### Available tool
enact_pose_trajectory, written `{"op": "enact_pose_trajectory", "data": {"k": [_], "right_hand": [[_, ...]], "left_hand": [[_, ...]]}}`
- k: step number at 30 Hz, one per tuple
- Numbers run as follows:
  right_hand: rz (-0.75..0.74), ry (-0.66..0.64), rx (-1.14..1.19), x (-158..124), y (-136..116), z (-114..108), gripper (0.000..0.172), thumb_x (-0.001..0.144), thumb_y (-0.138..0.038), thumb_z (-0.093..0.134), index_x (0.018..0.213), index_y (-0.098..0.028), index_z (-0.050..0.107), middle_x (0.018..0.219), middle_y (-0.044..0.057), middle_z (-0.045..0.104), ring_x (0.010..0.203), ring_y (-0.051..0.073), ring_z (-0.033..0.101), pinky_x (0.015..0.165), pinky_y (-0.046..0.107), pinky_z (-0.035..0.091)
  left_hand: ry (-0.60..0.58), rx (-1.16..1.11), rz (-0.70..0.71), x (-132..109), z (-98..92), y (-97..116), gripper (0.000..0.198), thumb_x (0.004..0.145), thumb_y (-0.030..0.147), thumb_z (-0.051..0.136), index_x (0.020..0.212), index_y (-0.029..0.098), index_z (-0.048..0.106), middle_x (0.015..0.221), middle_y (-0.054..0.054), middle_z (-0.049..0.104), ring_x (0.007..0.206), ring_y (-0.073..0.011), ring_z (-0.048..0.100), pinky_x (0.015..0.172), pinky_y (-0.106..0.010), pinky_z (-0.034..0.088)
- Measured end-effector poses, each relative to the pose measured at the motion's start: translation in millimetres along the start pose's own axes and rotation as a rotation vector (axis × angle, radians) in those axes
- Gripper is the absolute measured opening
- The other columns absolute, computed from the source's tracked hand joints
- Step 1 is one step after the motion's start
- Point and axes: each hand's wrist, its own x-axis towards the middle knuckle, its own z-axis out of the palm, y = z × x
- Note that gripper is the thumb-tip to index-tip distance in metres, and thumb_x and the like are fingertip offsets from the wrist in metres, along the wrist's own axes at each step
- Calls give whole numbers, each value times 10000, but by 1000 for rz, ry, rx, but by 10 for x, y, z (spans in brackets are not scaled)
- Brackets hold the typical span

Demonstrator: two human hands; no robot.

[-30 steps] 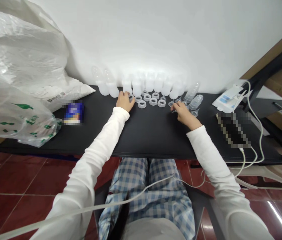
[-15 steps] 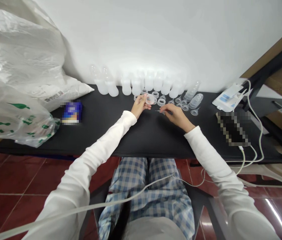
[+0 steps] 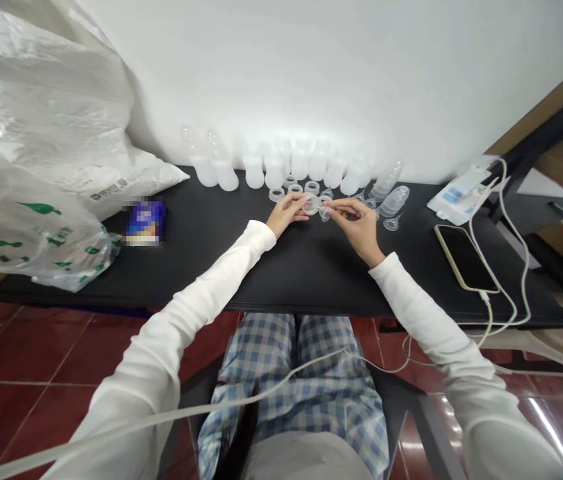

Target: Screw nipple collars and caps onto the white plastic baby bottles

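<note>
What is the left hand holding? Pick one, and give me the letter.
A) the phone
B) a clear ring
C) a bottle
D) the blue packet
B: the left hand has a clear ring at its fingertips, held up off the table.

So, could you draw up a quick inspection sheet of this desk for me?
Surface: black tabletop; damage: nothing seen.
Job's things: translucent plastic bottles stand in a row by the wall; clear rings lie in front.
Clutter: plastic bags at left; blurred blue packet.
Hands: left hand holds a clear ring; right hand pinches a small clear piece beside it.
Cables: white cable from a phone.
Surroundings: white wall; red tiled floor.
</note>
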Motion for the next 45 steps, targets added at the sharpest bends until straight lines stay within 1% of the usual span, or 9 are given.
{"op": "enact_pose_trajectory", "data": {"k": [6, 11, 15, 21, 27, 33, 36, 40, 45], "right_hand": [[-44, 5, -98, 6, 117, 27, 337, 846, -556, 774, 940, -233, 778, 974, 41, 743, 750, 142, 633, 731, 317, 562], [-59, 34, -161, 0, 149, 41, 300, 855, -515, 774, 918, -225, 735, 772, -13, 587, 648, 118, 498, 626, 286, 462], [-26, 37, -132, -1, 154, 56, 304, 840, -477, 789, 917, -221, 645, 730, -43, 532, 593, 97, 424, 562, 265, 379], [-26, 2, -101, 4, 197, 77, 375, 823, -435, 788, 1043, -247, 549, 779, -49, 495, 623, 105, 435, 586, 264, 401], [-20, -52, -167, 11, 235, 60, 336, 845, -407, 752, 1071, -250, 559, 828, -34, 474, 619, 106, 383, 589, 278, 381], [-23, -53, -221, 10, 308, 61, 250, 861, -359, 720, 1031, -242, 579, 816, -40, 463, 644, 110, 406, 657, 288, 415], [3, -81, -199, 7, 309, 73, 270, 866, -405, 720, 1026, -240, 579, 844, -27, 479, 649, 114, 418, 632, 287, 413], [65, -101, -123, 3, 282, 80, 374, 884, -532, 704, 1076, -246, 558, 878, -18, 500, 676, 119, 466, 647, 290, 431], [152, -153, -110, -16, 248, 111, 489, 886, -702, 622, 1034, -239, 564, 755, -45, 495, 656, 124, 452, 650, 292, 407]], "left_hand": [[-74, -11, 39, -37, 49, -13, 353, 838, 435, 817, 1019, 168, 673, 758, 27, 632, 794, -134, 738, 802, -307, 661], [-146, 74, 120, -59, 64, -41, 485, 785, 527, 837, 1081, 167, 705, 790, -2, 688, 807, -168, 771, 726, -280, 672], [-189, 100, 157, -76, 90, -70, 530, 761, 543, 849, 1107, 164, 717, 813, -10, 723, 784, -157, 772, 727, -267, 666], [-174, 32, 67, -60, 108, -85, 469, 784, 475, 858, 1084, 151, 698, 807, -17, 748, 760, -159, 779, 772, -297, 668], [-150, -27, -46, -60, 114, -67, 306, 883, 382, 789, 1042, 150, 669, 849, -33, 768, 755, -158, 781, 850, -356, 664], [-191, -20, -38, -54, 122, -122, 404, 744, 350, 908, 991, 155, 655, 772, 19, 716, 731, -137, 763, 870, -349, 654], [-164, 3, -20, -37, 119, -145, 451, 698, 346, 937, 970, 148, 637, 749, 26, 701, 709, -140, 754, 854, -366, 658], [-118, 18, -8, -31, 117, -129, 397, 755, 357, 898, 945, 148, 618, 714, 22, 698, 681, -146, 749, 784, -332, 656], [-82, 81, 75, -50, 126, -110, 360, 765, 319, 885, 918, 155, 604, 674, 46, 669, 612, -117, 715, 646, -240, 613]]}}
